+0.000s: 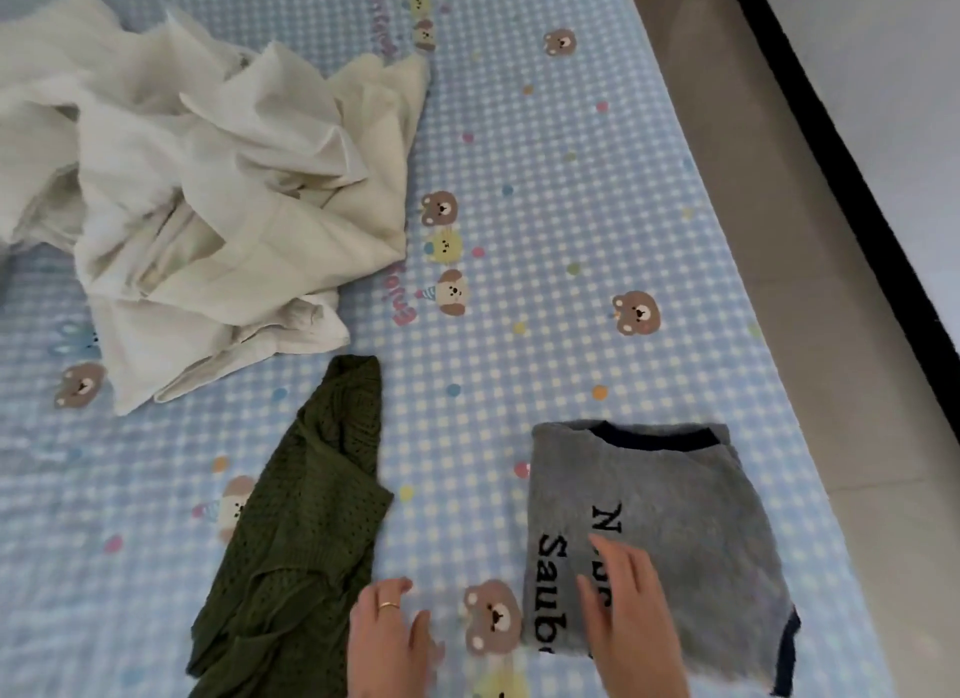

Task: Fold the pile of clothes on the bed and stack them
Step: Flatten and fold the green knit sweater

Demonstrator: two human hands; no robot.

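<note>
A folded grey sweater with black lettering and a dark collar lies on the bed at the lower right. My right hand rests flat on its near left part, fingers straight. A dark green knitted garment lies crumpled to the left of centre. Beside its right edge my left hand, wearing a ring, hovers over the sheet with relaxed fingers and holds nothing. A heap of cream and white clothes is piled at the upper left.
The bed has a blue checked sheet printed with bear faces. Its right edge runs diagonally, with tiled floor and a dark strip beyond. Bare sheet lies between the green garment and the grey sweater.
</note>
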